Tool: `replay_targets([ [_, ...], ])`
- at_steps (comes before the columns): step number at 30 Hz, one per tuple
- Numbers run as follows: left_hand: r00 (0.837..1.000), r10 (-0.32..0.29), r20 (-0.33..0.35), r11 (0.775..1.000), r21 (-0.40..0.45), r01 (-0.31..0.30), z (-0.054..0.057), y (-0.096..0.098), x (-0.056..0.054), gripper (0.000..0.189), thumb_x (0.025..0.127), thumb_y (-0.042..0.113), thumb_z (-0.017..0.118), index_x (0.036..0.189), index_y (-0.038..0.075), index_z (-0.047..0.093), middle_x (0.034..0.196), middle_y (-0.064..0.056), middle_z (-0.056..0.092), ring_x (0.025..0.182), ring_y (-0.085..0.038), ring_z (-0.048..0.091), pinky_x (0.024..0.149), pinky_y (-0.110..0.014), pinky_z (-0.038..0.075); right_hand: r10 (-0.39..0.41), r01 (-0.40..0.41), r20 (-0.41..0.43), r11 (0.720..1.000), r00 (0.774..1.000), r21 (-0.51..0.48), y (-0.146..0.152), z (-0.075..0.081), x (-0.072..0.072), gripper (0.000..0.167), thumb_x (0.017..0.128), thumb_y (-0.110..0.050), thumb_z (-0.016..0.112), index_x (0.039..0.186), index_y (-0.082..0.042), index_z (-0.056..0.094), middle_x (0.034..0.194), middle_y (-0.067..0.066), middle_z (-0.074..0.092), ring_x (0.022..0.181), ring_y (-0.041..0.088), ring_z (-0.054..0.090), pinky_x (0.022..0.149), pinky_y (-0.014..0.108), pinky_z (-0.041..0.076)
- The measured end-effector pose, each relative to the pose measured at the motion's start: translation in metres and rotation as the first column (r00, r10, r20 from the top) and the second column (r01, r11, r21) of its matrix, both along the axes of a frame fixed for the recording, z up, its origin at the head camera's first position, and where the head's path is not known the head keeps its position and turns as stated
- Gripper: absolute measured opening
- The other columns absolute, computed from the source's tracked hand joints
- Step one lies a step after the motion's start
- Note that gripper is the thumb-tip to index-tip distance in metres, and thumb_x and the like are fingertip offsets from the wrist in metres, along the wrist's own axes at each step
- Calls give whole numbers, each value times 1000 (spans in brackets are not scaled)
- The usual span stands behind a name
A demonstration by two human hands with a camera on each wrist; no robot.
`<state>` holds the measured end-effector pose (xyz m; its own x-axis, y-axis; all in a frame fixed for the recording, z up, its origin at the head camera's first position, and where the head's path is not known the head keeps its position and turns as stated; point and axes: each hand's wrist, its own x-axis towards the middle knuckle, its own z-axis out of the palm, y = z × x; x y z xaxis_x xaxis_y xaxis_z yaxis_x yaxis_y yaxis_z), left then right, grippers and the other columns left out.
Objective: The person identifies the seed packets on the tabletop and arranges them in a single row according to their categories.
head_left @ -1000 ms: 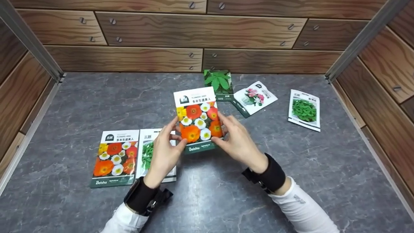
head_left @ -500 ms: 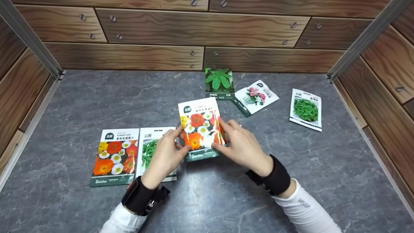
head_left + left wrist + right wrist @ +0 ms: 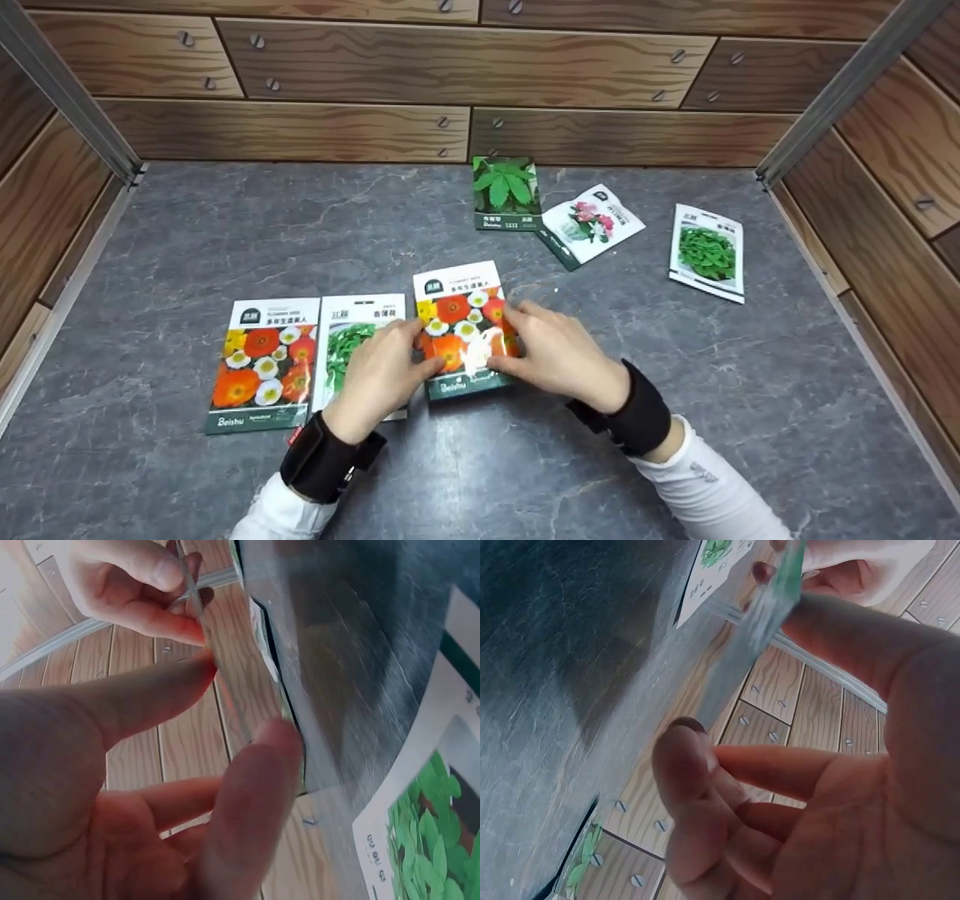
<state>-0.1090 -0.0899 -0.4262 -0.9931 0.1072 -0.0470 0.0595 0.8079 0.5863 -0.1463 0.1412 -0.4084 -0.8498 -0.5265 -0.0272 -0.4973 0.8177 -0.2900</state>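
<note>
A seed packet with orange, red and white poppies (image 3: 466,322) is held by both hands, one at each side edge. My left hand (image 3: 381,369) pinches its left edge between thumb and fingers. The right hand (image 3: 559,349) grips the opposite edge, thumb on the front. In the right wrist view the packet (image 3: 742,660) shows nearly edge-on, raised off the table. Below the left hand lies a mint seed packet (image 3: 347,349), partly hidden by it. A second poppy seed packet (image 3: 264,364) lies flat just left of that one.
Toward the back of the grey marbled table (image 3: 285,225) lie a green-leaf seed packet (image 3: 506,187) and a pink-flower seed packet (image 3: 592,223), their corners touching. Another mint packet (image 3: 707,251) lies at the right. Wood-patterned walls (image 3: 472,64) bound the back and sides.
Both hands have brought the held poppy packet toward the person and lower, so the green-leaf packet behind it shows whole. The packets on the table stay where they were.
</note>
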Motion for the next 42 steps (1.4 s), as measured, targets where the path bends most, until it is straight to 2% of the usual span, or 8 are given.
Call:
replay_targets([
  [3,1000,-15,18,999,-28,16,0,0,1,29,89,24,84,109,7,73,91,-10,72,77,-23,64,66,-36,48,22,-23,19,999,1000,28,0,-1,3,60,89,-44,82,127,0,69,106,14,66,79,25,61,69,47,56],
  [10,999,-12,37,998,-69,15,1,-1,2,36,88,25,85,115,5,73,94,-11,73,82,-26,67,70,-41,53,35,-39,70,998,997,57,-2,-3,3,68,90,-43,81,137,3,64,129,25,68,101,38,71,85,55,61],
  [12,999,-13,38,997,-75,15,-1,0,3,35,88,25,85,113,5,73,93,-10,73,82,-27,67,70,-41,53,39,-45,89,997,995,65,-3,-4,3,69,90,-42,81,139,3,62,128,25,68,99,38,70,83,55,60],
  [16,999,-14,44,996,-93,18,-3,0,4,31,89,25,85,110,5,73,90,-10,71,80,-27,66,70,-39,50,46,-56,119,995,992,79,-3,-5,3,73,91,-42,82,143,4,59,137,28,65,108,41,71,88,56,60],
  [24,997,-10,73,994,-105,18,-8,1,4,27,90,26,84,97,5,69,84,-10,67,71,-24,59,62,-33,41,56,-67,128,995,990,78,-4,-11,2,64,88,-39,84,133,2,65,114,18,68,89,32,67,76,51,56],
  [31,999,-9,52,994,-108,14,-11,4,5,27,90,25,84,93,4,67,82,-12,65,69,-27,60,61,-33,41,69,-77,118,995,991,68,-4,-16,1,41,84,-36,86,105,-6,66,94,8,62,74,22,54,61,40,44],
  [37,998,-26,49,991,-127,32,-12,5,5,28,88,26,85,86,5,67,77,-10,66,65,-26,62,57,-37,46,71,-84,142,993,987,86,-4,-18,2,40,84,-36,85,101,-6,65,96,10,65,77,25,60,64,45,50],
  [42,999,-31,41,991,-132,36,-14,6,6,27,86,23,86,83,6,65,79,-11,69,70,-31,67,61,-44,53,70,-82,132,992,989,93,-5,-21,2,40,83,-35,86,100,-6,65,98,11,67,80,29,64,68,50,54],
])
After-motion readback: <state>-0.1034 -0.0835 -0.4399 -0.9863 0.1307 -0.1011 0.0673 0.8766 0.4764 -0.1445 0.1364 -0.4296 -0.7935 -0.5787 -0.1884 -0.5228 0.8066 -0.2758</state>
